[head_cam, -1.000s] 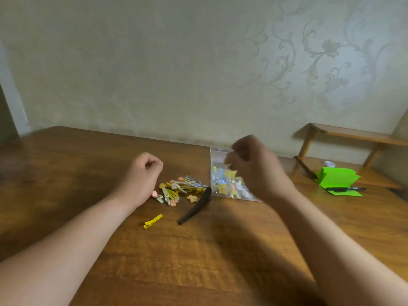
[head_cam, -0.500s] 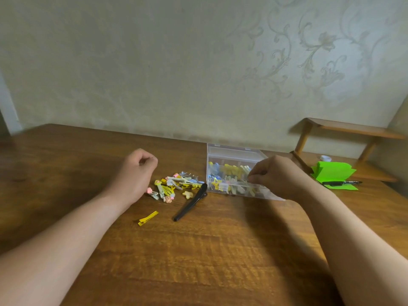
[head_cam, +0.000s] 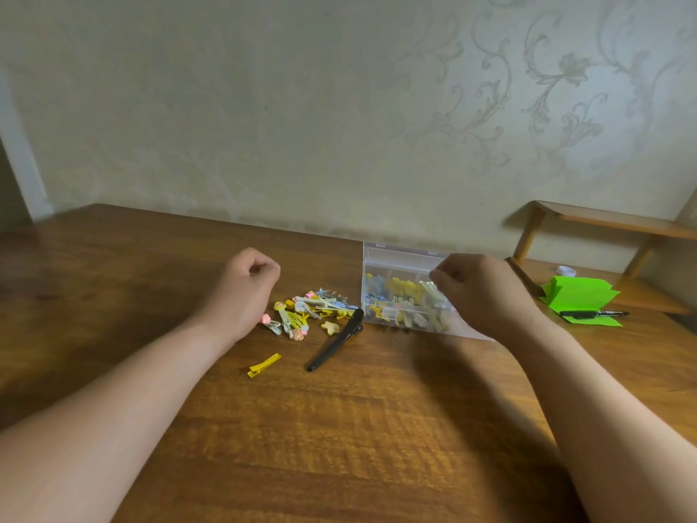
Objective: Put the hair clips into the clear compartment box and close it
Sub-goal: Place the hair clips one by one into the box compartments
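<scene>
Clear box [head_cam: 396, 255] unmoved, right hand [head_cam: 481, 294] slightly raised over it

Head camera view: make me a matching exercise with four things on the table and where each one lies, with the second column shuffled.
1 black hair clip
2 lone yellow hair clip
3 pen
4 clear compartment box

A on the green paper
B partly hidden by the right hand
C between the clip pile and the box
D alone, nearer the camera than the pile

Pairs: 1-C, 2-D, 3-A, 4-B
</scene>
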`<move>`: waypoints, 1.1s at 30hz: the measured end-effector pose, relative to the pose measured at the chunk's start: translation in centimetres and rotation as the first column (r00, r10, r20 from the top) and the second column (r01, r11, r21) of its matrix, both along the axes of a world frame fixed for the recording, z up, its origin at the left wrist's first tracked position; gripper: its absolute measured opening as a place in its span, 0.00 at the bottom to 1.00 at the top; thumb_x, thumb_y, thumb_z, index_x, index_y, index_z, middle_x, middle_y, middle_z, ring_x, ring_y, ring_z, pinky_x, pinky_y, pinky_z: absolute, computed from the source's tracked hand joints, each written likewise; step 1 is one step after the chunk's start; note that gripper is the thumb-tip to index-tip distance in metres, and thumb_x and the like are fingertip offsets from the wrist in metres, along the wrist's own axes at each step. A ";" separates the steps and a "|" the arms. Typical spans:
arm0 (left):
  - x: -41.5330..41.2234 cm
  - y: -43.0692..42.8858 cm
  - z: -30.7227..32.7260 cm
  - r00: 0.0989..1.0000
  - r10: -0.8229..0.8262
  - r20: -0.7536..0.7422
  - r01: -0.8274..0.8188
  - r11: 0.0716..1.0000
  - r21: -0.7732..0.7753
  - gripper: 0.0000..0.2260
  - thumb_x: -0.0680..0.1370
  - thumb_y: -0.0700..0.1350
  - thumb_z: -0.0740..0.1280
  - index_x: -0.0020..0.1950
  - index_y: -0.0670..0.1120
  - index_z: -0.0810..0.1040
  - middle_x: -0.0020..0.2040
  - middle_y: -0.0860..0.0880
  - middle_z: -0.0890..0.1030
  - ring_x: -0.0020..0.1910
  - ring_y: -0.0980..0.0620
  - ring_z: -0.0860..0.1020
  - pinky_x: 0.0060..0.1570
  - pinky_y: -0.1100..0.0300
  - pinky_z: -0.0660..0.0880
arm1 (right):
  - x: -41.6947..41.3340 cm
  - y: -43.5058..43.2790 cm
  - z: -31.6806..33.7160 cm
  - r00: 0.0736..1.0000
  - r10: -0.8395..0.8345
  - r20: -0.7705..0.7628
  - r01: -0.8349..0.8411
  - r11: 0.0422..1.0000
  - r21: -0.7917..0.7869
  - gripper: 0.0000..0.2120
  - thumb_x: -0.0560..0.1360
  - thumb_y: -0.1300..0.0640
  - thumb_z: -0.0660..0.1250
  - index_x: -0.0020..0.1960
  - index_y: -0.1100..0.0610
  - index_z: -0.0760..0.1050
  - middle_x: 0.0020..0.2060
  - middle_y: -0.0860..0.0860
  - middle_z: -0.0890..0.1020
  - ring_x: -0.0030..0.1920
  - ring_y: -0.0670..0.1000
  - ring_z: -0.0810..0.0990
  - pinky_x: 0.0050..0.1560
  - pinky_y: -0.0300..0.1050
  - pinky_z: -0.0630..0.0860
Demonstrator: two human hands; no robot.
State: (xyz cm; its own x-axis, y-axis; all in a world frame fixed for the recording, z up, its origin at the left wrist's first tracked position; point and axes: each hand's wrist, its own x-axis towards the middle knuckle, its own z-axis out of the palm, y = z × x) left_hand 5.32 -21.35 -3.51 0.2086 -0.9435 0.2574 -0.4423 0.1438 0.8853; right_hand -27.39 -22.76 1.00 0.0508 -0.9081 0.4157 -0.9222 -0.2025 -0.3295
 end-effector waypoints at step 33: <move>0.1 0.0 -0.3 1.000 -0.010 0.012 0.010 1.000 -0.014 0.07 0.86 0.49 0.63 0.54 0.52 0.80 0.52 0.47 0.83 0.53 0.46 0.82 0.42 0.56 0.74 | 1.7 0.7 1.7 0.950 0.113 0.292 -0.112 0.994 -0.021 0.07 0.81 0.55 0.71 0.59 0.50 0.82 0.46 0.45 0.86 0.41 0.43 0.82 0.40 0.41 0.75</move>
